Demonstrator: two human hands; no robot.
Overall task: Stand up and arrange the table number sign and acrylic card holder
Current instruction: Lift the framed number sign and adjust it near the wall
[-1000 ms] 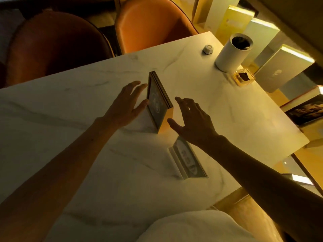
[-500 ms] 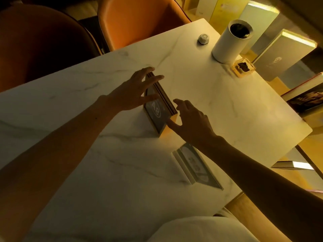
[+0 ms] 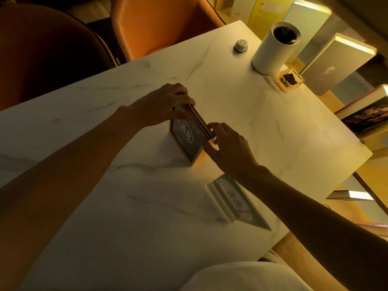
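Closest to the camera, the acrylic card holder (image 3: 237, 201) sits on the marble table (image 3: 126, 217), partly under the right forearm, and I can't really tell if it's upright or leaning. Just past it the table number sign (image 3: 185, 138) marked A8 stands upright mid-table. Right hand (image 3: 227, 147) pinches its near top corner, left hand (image 3: 161, 103) grips the far top corner, so both are holding it. Further back: a small white knob thing (image 3: 241, 45), a white cylinder (image 3: 273, 50), a little amber box (image 3: 289, 79), and two orange chairs (image 3: 159, 24) beyond the edge.
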